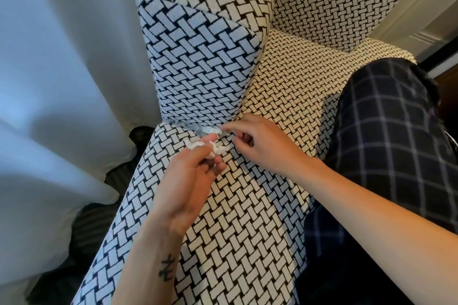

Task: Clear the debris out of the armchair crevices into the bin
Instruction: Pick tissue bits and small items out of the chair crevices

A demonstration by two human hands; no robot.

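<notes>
Basketweave-print armchair (235,218), crumpled white paper (192,144), grey scrap (199,129)

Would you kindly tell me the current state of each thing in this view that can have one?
left hand: grips crumpled white paper.
right hand: pinches one end of the grey scrap.
grey scrap: lodged along the armchair crevice.
crumpled white paper: out of the crevice, in hand.

A pale curtain (62,69) hangs in folds at nine o'clock, dark striped carpet (91,225) shows at seven o'clock, dark checked cloth (386,131) at three o'clock, white moulding (426,37) at two o'clock.
</notes>
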